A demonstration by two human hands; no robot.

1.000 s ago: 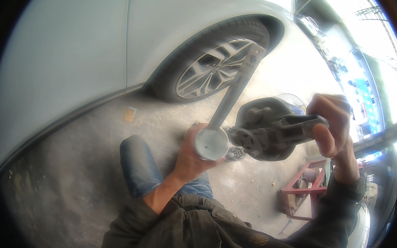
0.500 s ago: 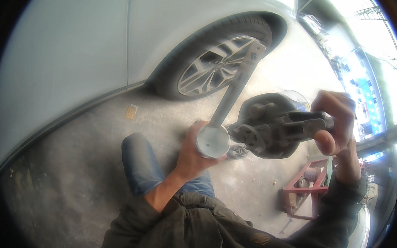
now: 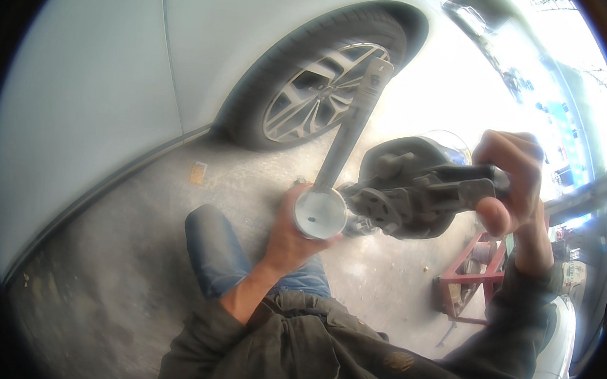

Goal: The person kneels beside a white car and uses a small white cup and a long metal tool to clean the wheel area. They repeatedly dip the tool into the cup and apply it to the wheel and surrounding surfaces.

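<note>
Beside the pale car [image 3: 86, 100], low over the concrete floor [image 3: 124, 283]: left hand [image 3: 287, 227] clamped round the side of a round light-grey cup [image 3: 320, 215], flat end up, small dark hole in it. Long grey bar [image 3: 352, 126] runs from the cup's far rim up and right, overlapping the wheel [image 3: 306, 124] in view; can't tell if bar touches it. Right of the cup: bulky dark-grey tool [image 3: 407, 196], its left end right by the cup; contact unclear. Right hand [image 3: 511, 178] is closed on the tool's right end, fingers curled over, thumb on the near side. Both hands well apart. Red metal frame [image 3: 475, 276] sits on the floor, lower right. Small orange-and-white card [image 3: 197, 173] lies on the floor left of the cup.
</note>
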